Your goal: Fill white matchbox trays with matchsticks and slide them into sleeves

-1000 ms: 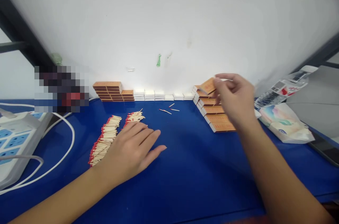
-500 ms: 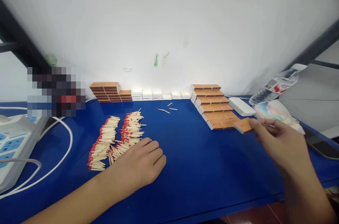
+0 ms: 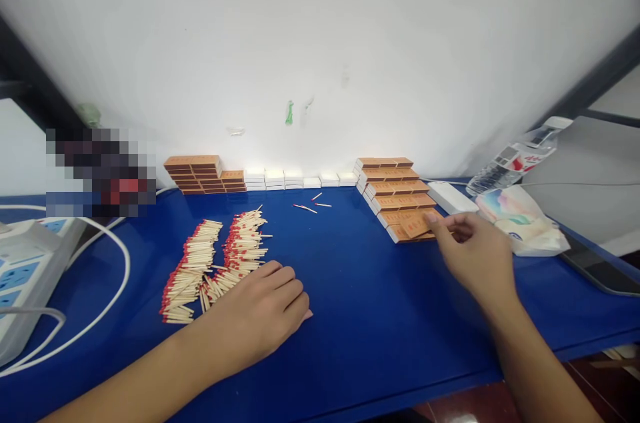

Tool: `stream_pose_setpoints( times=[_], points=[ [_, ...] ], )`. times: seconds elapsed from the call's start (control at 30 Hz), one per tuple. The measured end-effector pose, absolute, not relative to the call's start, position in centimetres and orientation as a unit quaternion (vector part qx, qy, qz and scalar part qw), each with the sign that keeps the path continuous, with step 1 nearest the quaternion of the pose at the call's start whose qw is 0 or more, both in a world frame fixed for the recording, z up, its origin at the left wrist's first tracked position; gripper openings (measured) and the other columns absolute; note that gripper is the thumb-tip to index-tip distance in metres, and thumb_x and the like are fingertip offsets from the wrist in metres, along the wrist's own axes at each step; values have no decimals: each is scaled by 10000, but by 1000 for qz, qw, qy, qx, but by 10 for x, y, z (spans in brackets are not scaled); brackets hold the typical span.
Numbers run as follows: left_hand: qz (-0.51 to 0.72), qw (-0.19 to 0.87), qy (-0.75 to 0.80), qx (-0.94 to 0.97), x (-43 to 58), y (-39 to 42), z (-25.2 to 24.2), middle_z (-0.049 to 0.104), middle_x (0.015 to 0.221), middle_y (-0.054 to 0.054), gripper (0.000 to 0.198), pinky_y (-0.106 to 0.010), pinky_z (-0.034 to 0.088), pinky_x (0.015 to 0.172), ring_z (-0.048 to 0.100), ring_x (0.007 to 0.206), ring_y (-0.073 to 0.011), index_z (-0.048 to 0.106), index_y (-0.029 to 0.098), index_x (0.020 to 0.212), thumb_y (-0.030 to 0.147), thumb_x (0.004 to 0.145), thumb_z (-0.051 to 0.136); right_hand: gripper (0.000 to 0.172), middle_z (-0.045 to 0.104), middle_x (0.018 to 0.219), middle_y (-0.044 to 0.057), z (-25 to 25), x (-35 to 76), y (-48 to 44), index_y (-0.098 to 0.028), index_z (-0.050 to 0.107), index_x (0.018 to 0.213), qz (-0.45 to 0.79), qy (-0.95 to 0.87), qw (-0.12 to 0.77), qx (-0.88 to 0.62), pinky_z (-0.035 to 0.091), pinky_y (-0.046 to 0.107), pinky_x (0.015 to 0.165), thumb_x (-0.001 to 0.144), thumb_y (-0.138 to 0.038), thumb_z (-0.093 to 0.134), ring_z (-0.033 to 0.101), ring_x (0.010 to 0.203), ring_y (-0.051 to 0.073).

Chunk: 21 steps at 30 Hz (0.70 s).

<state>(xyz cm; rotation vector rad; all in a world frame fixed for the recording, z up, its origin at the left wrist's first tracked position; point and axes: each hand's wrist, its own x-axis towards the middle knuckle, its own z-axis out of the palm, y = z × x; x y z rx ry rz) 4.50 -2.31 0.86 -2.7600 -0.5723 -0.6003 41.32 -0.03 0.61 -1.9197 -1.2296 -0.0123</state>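
Note:
My right hand pinches one end of an orange-brown matchbox. That box lies slightly askew over the front step of a staircase-like stack of matchboxes; whether it touches the row beneath, I cannot tell. My left hand rests palm down on the blue table, its fingers curled in and the tips hidden. Just beyond it spreads a pile of red-headed matches, partly covered by the hand. Farther left is a second match pile.
Along the wall stand brown matchboxes and white inner trays. A few loose matches lie before them. At right are a white block, a water bottle, a tissue pack and a phone; left, a power strip with cables.
My right hand has carried the matchbox left, from beside the stack onto its front rows. The left hand stays in place. The view has shifted slightly.

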Motion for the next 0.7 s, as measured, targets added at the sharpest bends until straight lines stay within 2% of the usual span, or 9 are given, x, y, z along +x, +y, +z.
stream_pose_setpoints(
  times=[0.1, 0.23, 0.3, 0.37, 0.47, 0.63, 0.7],
  points=[
    [-210, 130, -195, -949, 45, -25, 9, 610, 740, -16, 244, -384, 442, 718, 555, 729, -195, 650, 168, 819, 195, 1052, 584, 453, 712, 775, 103, 10, 413, 4, -262, 624, 820, -78, -531, 332, -776, 509, 472, 756, 917, -700, 561, 683, 751, 327],
    [-207, 131, -194, -950, 46, -26, 8, 605, 735, -14, 235, -385, 445, 718, 553, 725, -197, 643, 170, 814, 208, 1042, 602, 532, 758, 1095, 165, 4, 414, 7, -228, 642, 1029, -81, -574, 287, -762, 528, 479, 816, 873, -735, 610, 715, 941, 363],
    [-205, 135, -197, -949, 46, -26, 8, 603, 736, -11, 230, -384, 441, 713, 548, 718, -195, 643, 172, 820, 207, 1043, 599, 602, 749, 1180, 188, -3, 416, 9, -207, 641, 1108, -67, -592, 268, -757, 535, 485, 842, 847, -749, 631, 712, 1036, 390],
    [-207, 140, -199, -948, 46, -25, 8, 598, 731, -8, 231, -381, 434, 704, 541, 708, -193, 637, 175, 815, 206, 1041, 601, 626, 755, 1179, 193, -9, 419, 10, -194, 637, 1138, -49, -592, 262, -760, 538, 488, 840, 832, -740, 647, 717, 1041, 399],
    [-210, 145, -199, -946, 47, -26, 8, 600, 728, -8, 227, -378, 430, 705, 539, 705, -193, 633, 174, 811, 217, 1034, 618, 593, 777, 1138, 165, -9, 424, 9, -202, 625, 1135, -27, -570, 272, -775, 534, 479, 788, 822, -705, 671, 739, 923, 371],
    [-214, 142, -197, -946, 47, -27, 6, 597, 724, -11, 240, -376, 424, 703, 532, 698, -193, 625, 177, 805, 226, 1040, 609, 581, 784, 1074, 131, 20, 420, 28, -229, 631, 1080, -36, -561, 320, -763, 519, 434, 724, 790, -724, 722, 730, 838, 321],
    [-214, 139, -197, -947, 47, -26, 5, 598, 726, -9, 235, -373, 420, 703, 533, 700, -191, 621, 180, 811, 224, 1041, 609, 561, 779, 1081, 121, 36, 411, 52, -234, 630, 1039, -55, -575, 348, -738, 517, 423, 751, 795, -730, 727, 731, 863, 307]
  ],
)
